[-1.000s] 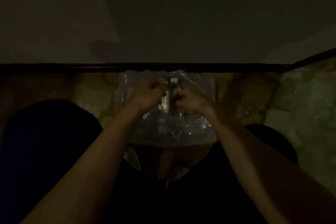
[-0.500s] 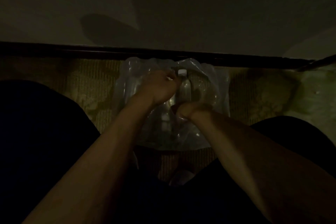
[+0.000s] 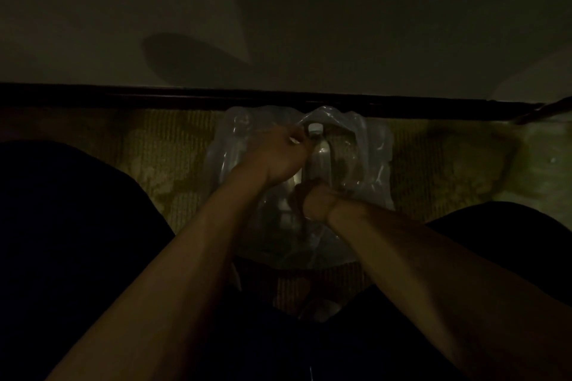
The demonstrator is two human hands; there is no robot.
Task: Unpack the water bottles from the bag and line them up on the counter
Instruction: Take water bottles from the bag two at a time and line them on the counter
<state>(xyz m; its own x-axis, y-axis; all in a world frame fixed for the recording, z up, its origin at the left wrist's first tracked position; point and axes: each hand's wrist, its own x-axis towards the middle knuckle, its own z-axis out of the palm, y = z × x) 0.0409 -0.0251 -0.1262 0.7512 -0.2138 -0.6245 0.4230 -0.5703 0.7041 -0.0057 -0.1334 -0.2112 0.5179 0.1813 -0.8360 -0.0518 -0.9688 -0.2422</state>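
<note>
Hands meet at a clear plastic bag [image 3: 376, 161] on the floor — left hand [image 3: 275, 158] has its grip curled on the plastic by a white-capped water bottle [image 3: 318, 145]; right hand [image 3: 315, 201], below it, reaches inside, its grip impossible to tell.

Patterned carpet [image 3: 161, 164] below a dark baseboard [image 3: 123, 94] and plain wall [image 3: 340, 25]

Patterned carpet floor [image 3: 161, 161]; clear plastic bag [image 3: 376, 148] lying directly on it.
</note>
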